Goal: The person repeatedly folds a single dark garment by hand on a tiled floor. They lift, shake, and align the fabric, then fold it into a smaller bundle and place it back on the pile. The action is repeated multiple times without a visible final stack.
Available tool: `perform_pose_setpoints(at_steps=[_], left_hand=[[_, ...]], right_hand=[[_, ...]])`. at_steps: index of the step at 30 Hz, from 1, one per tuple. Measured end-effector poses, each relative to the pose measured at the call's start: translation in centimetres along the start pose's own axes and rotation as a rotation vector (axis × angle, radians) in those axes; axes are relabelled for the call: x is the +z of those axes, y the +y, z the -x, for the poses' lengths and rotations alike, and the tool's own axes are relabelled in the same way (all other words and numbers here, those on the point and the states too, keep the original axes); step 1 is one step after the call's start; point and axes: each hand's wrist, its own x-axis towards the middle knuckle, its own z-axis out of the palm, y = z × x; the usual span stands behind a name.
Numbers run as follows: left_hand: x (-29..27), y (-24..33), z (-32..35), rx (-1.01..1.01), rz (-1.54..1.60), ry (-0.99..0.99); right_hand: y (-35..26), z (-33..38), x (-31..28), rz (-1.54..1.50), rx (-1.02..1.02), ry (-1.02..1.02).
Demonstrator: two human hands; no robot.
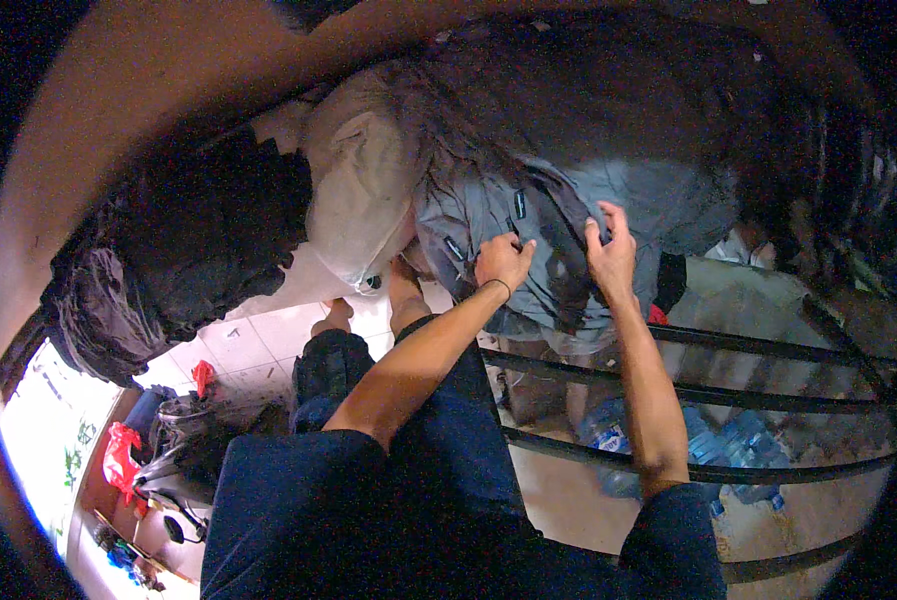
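Note:
A grey jacket (553, 225) with dark strips and small dark tabs hangs among bulky cloth in front of me. My left hand (505, 262) is closed on its front, fingers curled into the fabric beside a dark tab. To its right, my right hand (613, 252) has thumb and forefinger around the dark edge of the jacket. The fabric under both sets of fingers is partly hidden. Dark grey cloth (618, 95) spreads behind and above the jacket, and a pale, full bag (358, 195) is directly left of it.
Dark curved bars (768, 402) run across the right, with clear blue-tinted plastic bottles (753, 450) behind them. A black garment heap (198, 240) hangs at left. Below it are a red plastic bag (121, 460) and a round mirror (174, 529). Pale floor tiles (253, 345) show near my legs.

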Motion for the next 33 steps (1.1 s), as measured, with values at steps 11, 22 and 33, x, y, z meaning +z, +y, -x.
perform_pose_setpoints(at_steps=[11,22,33], left_hand=[[0.2,7.2,3.5,0.42,0.616,0.053],[-3.5,-0.2,0.2,0.872,-0.791,-0.142],[-3.7,7.1,5.5,0.547,-0.047,0.411]], right_hand=[[-0.9,2.4,-1.0,-0.026,0.265,0.006],[-0.7,3.7,-2.2,0.12,0.085,-0.231],[-0.9,1.8,-2.4,-0.096,0.286,-0.027]])
